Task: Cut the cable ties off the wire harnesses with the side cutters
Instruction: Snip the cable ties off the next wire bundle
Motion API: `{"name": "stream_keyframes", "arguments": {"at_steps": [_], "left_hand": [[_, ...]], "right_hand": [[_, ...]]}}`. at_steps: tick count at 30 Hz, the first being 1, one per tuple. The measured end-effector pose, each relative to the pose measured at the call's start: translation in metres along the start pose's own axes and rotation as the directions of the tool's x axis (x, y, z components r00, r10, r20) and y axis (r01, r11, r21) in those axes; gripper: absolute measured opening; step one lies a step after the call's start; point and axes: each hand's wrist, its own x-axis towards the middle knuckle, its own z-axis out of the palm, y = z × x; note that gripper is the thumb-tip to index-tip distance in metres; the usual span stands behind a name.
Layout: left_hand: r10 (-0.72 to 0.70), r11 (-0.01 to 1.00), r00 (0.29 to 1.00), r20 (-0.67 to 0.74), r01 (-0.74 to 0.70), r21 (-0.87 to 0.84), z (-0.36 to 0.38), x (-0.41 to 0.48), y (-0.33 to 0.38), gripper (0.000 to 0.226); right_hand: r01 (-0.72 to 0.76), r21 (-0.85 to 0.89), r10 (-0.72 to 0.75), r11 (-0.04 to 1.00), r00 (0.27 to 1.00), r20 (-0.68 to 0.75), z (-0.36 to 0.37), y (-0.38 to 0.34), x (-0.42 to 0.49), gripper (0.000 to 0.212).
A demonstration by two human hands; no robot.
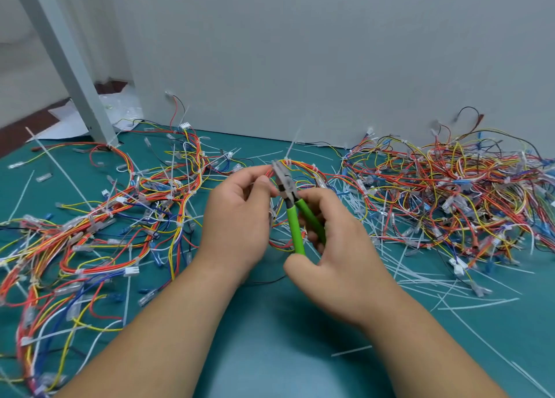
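Fingers [313, 196] of the right hand [345, 256] grip the cutters [292, 214]; the left hand [237, 217] pinches a harness [306, 168] over the mat [270, 352]. Jaws seemingly straddle a tie [287, 159]: the cutting step, needing a squeeze clear of wires.

Even, soft indoor light; faint shadows under the forearms (no glare). Wide-angle bending at the frame edges, slight blur on the outer wires.

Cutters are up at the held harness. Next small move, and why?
Probably squeeze the handles to snip. The right hand grips the green handles of the side cutters, whose tips sit at a white cable tie wrapped round the wire harness that the left hand holds up. Whether the blades already straddle the tie is unclear; if not, nudge the tips onto it first.
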Motion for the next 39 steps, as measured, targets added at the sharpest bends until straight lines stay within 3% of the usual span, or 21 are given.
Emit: {"name": "stream_keyframes", "arguments": {"at_steps": [3, 6, 15, 18, 22, 29, 39], "left_hand": [[-0.048, 0.997, 0.997, -0.063, 0.044, -0.070, -0.001, 0.003, 0.001, 0.037], [-0.088, 0.988, 0.992, -0.085, 0.077, -0.132, -0.002, 0.004, 0.003, 0.028], [-0.148, 0.965, 0.983, -0.109, 0.119, -0.235, -0.002, 0.006, 0.002, 0.020], [-0.162, 0.957, 0.982, -0.098, 0.132, -0.256, -0.001, 0.005, 0.002, 0.020], [-0.145, 0.964, 0.985, -0.092, 0.120, -0.239, 0.000, 0.003, 0.001, 0.018], [-0.027, 0.995, 0.996, -0.091, 0.018, -0.100, 0.001, 0.000, -0.001, 0.021], [0.135, 0.987, 0.991, 0.019, -0.136, 0.080, 0.003, -0.010, 0.002, 0.030]], "right_hand": [[0.091, -0.136, -0.098, 0.987, 0.994, -0.046, 0.003, 0.002, 0.000, 0.058], [0.111, -0.139, -0.119, 0.984, 0.992, -0.044, 0.006, 0.003, -0.001, 0.051], [-0.102, 0.000, 0.102, 0.995, 0.995, -0.011, 0.005, 0.007, -0.002, 0.035], [-0.151, 0.006, 0.151, 0.988, 0.984, -0.098, 0.006, 0.008, 0.001, 0.021], [-0.172, -0.019, 0.163, 0.985, 0.958, -0.236, 0.002, 0.009, 0.002, 0.019], [-0.218, -0.229, 0.143, 0.949, 0.942, -0.305, -0.001, 0.011, 0.004, 0.061], [-0.174, -0.219, 0.084, 0.960, 0.927, -0.366, -0.004, 0.011, 0.006, 0.059]]}}
